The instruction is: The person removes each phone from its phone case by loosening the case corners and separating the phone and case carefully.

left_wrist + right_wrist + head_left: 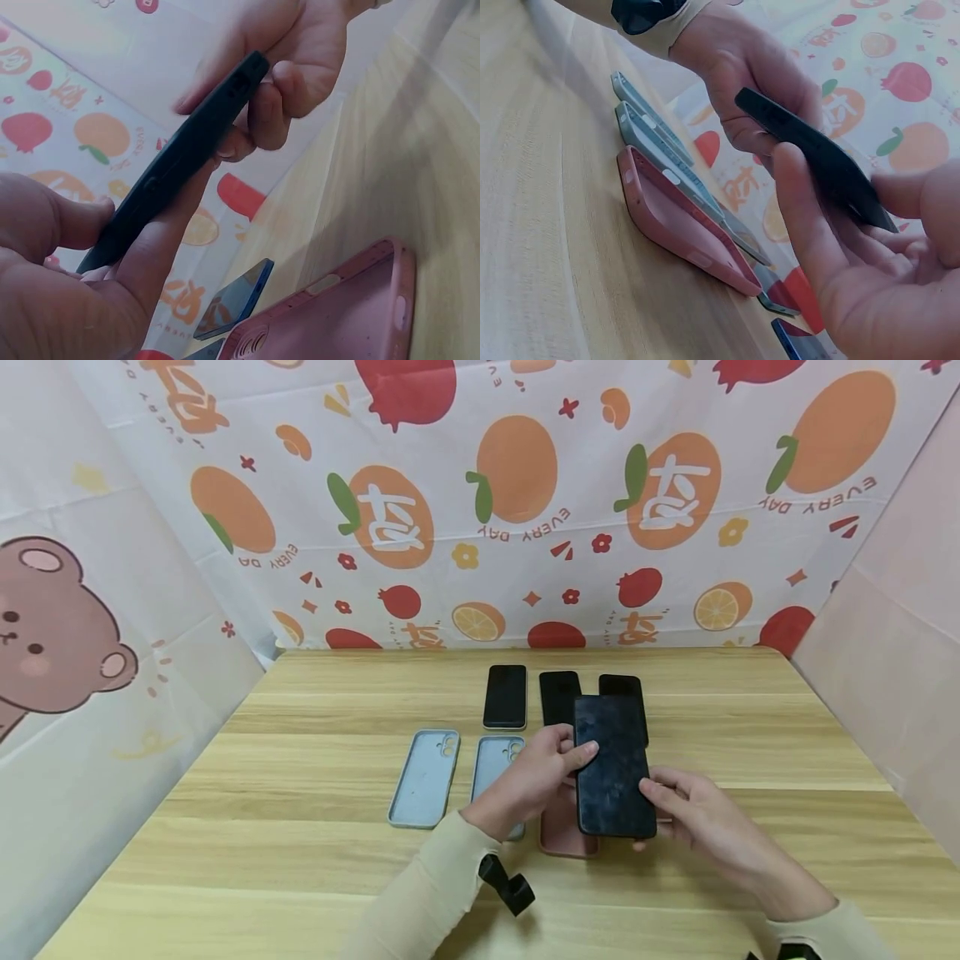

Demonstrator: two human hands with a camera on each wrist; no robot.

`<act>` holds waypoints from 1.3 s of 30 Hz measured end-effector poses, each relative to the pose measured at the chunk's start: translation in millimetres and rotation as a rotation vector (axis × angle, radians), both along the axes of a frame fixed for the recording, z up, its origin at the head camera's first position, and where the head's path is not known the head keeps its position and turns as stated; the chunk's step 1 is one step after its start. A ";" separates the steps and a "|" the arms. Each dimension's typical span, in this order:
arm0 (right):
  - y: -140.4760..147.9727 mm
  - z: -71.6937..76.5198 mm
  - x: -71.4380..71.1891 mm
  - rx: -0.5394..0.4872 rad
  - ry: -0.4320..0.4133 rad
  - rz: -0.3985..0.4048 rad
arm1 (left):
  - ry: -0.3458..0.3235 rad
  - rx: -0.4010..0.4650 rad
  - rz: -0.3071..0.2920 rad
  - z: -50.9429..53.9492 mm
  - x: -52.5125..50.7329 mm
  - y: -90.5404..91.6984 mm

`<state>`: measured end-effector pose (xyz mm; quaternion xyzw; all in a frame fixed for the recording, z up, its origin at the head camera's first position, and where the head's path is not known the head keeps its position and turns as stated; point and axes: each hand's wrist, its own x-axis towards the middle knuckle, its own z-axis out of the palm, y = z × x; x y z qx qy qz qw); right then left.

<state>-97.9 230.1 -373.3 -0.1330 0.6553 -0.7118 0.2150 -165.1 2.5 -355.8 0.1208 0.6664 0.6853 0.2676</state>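
Both hands hold a phone in a dark case (pixel 613 777), its smooth dark face turned up towards the head view. My left hand (pixel 534 774) grips its left edge, thumb on the face and fingers underneath. At the lower right edge, my right hand (pixel 693 810) pinches it with the thumb on top. The wrist views show the dark case's side (pixel 176 161) between thumbs and fingers, raised above the table. Below lies an open pink phone case (pixel 567 832), hollow side up and partly hidden by the held phone in the head view.
Two light blue phone cases (pixel 424 779) lie hollow side up on the wooden table (pixel 300 860), left of the pink one. Behind them are three dark phones (pixel 506 697) in a row, two partly covered by the hands and held phone. A fruit-print cloth (pixel 517 585) hangs behind.
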 end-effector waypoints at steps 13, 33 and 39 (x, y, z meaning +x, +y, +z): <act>5.4 -5.4 4.8 -0.158 0.104 0.155 | -0.028 -0.016 0.025 2.2 -3.5 -0.5; 0.4 -2.2 18.1 0.007 0.312 0.038 | -0.158 0.170 -0.069 3.2 -4.0 -6.6; 1.9 -3.5 16.1 -0.011 0.281 0.075 | -0.176 0.171 -0.043 0.2 -4.0 -6.8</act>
